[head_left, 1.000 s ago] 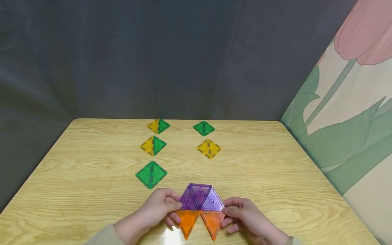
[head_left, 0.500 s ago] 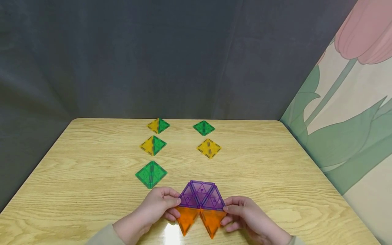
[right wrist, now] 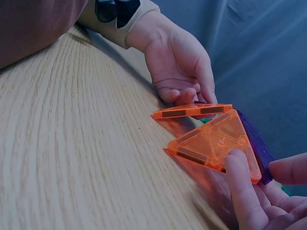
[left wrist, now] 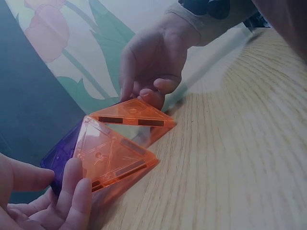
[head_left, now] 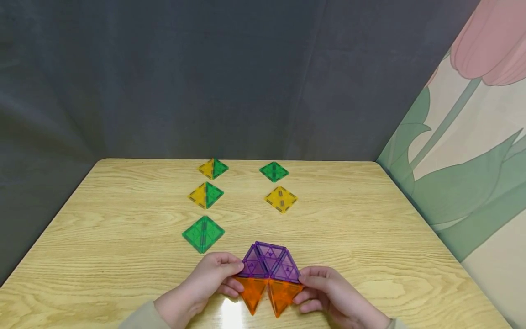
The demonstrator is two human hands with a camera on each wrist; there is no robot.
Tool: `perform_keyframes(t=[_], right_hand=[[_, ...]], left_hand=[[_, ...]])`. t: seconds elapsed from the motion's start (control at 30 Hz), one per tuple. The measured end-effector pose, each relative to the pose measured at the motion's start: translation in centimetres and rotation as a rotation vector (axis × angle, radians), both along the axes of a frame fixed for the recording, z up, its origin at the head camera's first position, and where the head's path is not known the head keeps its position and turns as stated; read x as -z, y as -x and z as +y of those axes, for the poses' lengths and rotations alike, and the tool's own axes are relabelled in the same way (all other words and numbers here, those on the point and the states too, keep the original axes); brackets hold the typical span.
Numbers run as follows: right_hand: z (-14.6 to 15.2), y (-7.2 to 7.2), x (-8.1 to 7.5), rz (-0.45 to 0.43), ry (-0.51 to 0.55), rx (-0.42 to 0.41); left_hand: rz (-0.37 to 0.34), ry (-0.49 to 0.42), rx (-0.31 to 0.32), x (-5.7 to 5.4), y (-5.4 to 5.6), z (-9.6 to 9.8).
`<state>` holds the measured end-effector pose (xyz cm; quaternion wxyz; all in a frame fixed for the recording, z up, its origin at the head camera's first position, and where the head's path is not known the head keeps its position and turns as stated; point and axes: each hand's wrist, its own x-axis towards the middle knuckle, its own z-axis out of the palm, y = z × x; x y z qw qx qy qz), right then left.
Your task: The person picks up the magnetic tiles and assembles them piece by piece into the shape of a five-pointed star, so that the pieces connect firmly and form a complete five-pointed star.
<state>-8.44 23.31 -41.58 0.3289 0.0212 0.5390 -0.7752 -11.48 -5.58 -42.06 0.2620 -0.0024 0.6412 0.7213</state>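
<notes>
Three purple triangle magnetic tiles (head_left: 270,258) stand joined in a row near the front of the table. From their lower edge two orange triangle magnetic tiles, the left one (head_left: 252,291) and the right one (head_left: 282,292), hang point-down with a narrow gap between. My left hand (head_left: 211,278) pinches the left corner where purple meets orange, thumb on the purple tile. My right hand (head_left: 330,290) pinches the matching right corner. In the left wrist view, the nearer orange tile (left wrist: 108,153) slopes down toward the wood, my left fingers against it. The right wrist view shows right fingers (right wrist: 238,179) against orange.
Farther back lie diamond pairs of tiles: green (head_left: 203,234), yellow-green (head_left: 206,195), another yellow-green (head_left: 213,168), yellow (head_left: 281,199) and green (head_left: 274,172). A dark curtain (head_left: 238,77) rises behind the wooden table (head_left: 361,237), and a tulip-patterned wall (head_left: 472,183) borders the right side.
The purple row has risen slightly and tilted. Both orange points have swung closer together and a little away from the front edge. Both hands keep their hold on the corners.
</notes>
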Motion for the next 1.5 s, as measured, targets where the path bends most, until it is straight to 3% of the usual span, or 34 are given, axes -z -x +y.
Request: perform_keyframes(t=[0.3, 1.07, 1.27, 1.5], right_hand=[[-0.02, -0.27, 0.53, -0.037, 0.026, 0.000], [-0.09, 0.18, 0.54, -0.062, 0.084, -0.039], [-0.17, 0.23, 0.52, -0.063, 0.059, -0.027], [-0.21, 0.10, 0.52, -0.007, -0.084, -0.026]], left_hand=[[-0.031, -0.022, 0.015, 0.14, -0.06, -0.05], [-0.023, 0.008, 0.060, 0.26, -0.03, -0.12], [0.024, 0.077, 0.095, -0.06, -0.09, -0.30], [0.121, 0.170, 0.128, -0.60, -0.17, -0.51]])
